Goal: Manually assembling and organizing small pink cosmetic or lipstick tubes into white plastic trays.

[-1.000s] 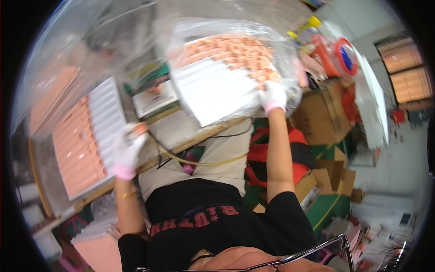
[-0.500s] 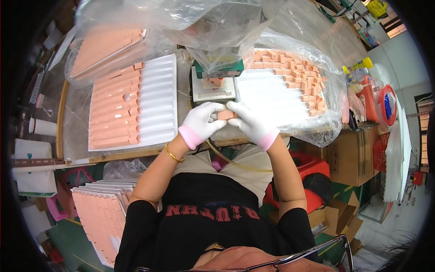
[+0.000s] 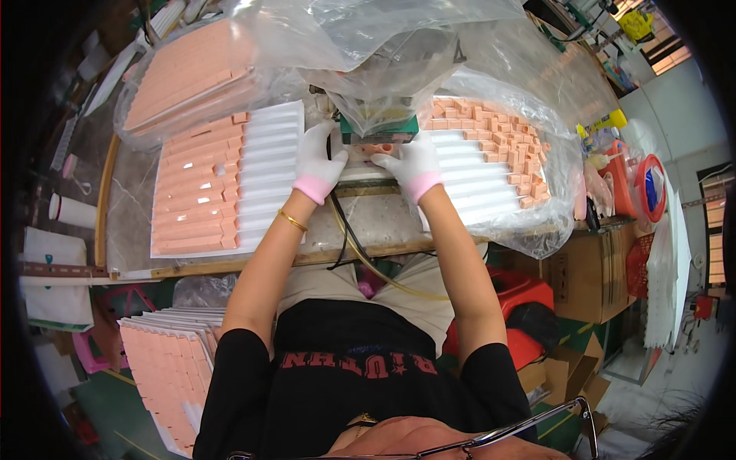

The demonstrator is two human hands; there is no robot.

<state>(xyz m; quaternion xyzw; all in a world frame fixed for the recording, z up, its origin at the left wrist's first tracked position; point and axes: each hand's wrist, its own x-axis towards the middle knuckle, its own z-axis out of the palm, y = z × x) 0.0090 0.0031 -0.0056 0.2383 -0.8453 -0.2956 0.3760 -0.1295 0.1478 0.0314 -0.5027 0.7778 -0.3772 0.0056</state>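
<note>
My left hand [image 3: 317, 161], in a white glove with a pink cuff, lies along the left side of a small bench machine with a green head [image 3: 379, 133]. Its fingers stretch forward and the thumb stands apart. On the machine's other side is my right hand [image 3: 415, 162], gloved alike, fingers extended and partly hidden by the machine, thumb pointing inward. Between the thumbs, under the green head, sits a small peach-coloured block [image 3: 386, 148], only partly visible. Neither hand shows anything in its grasp.
To the left lies a white ridged tray [image 3: 272, 169] half covered with peach blocks [image 3: 195, 192]; behind it is a plastic-wrapped stack [image 3: 192, 73]. Another ridged tray [image 3: 460, 176] with loose blocks [image 3: 521, 146] is at right. Clear plastic sheeting [image 3: 383, 46] drapes the machine. Hoses [image 3: 349, 238] cross the table edge.
Both hands have moved forward and apart, from holding a peach block together in front of the machine to its two sides. The block is no longer in my fingers.
</note>
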